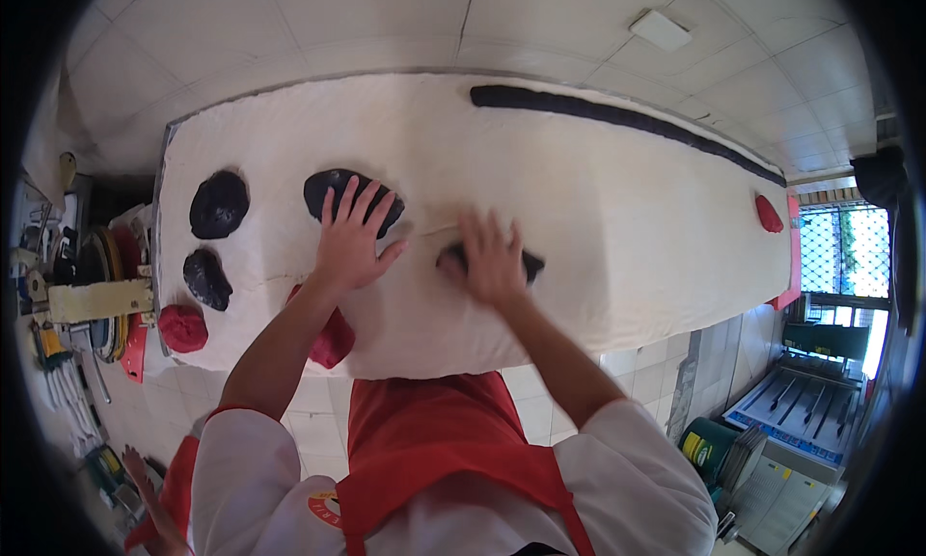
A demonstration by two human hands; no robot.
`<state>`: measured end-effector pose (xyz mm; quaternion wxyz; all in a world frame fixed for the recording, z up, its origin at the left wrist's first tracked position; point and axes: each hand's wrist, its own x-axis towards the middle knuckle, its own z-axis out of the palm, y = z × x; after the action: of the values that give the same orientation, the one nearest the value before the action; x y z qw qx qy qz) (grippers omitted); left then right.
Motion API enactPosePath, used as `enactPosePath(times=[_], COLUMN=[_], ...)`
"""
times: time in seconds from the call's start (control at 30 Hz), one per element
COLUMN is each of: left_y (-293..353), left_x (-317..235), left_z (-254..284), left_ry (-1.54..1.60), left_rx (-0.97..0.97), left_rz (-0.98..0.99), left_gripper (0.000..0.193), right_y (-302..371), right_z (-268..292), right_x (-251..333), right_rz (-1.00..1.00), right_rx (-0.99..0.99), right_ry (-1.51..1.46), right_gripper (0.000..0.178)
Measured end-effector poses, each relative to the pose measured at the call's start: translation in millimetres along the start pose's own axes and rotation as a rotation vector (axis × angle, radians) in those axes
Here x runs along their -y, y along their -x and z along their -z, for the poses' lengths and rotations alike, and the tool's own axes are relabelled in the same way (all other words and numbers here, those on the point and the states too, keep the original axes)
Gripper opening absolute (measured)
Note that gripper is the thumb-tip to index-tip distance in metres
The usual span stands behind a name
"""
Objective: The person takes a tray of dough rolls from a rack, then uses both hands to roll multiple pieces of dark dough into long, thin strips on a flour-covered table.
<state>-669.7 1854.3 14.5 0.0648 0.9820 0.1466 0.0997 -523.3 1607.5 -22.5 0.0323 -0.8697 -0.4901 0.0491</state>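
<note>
Your left hand (352, 238) lay flat, fingers spread, on one black dough lump (349, 197); your right hand (490, 259), open-palmed, pressed another dough piece (529, 264) on the floured table (598, 209). Even pressure probably suited rolling best.

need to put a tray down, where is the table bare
Bare: the wide stretch between the right hand, the long black strip and the far red lump. Crowded: the left end, with black lumps and the left hand.

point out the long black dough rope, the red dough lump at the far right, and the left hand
long black dough rope (617, 115): head view, middle of its length
red dough lump (768, 214): head view, its centre
left hand (353, 240): head view, back of the hand
</note>
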Motion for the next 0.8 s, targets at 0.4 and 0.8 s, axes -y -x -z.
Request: enactPosePath(times=[0.4, 0.8], left_y=[-38.4, -48.0], left_x=[49.5, 60.3], left_z=[3.9, 27.8], left_ry=[0.109, 0.118], left_rx=[0.268, 0.414], left_rz=[0.048, -0.274], left_gripper=[0.082, 0.097], right_y=[39.4, 59.7], right_z=[2.9, 21.0], right_x=[16.2, -10.3], right_rz=[-0.136, 0.096], right_rx=[-0.160, -0.009], right_ry=[-0.078, -0.117], right_gripper=[0.088, 0.079])
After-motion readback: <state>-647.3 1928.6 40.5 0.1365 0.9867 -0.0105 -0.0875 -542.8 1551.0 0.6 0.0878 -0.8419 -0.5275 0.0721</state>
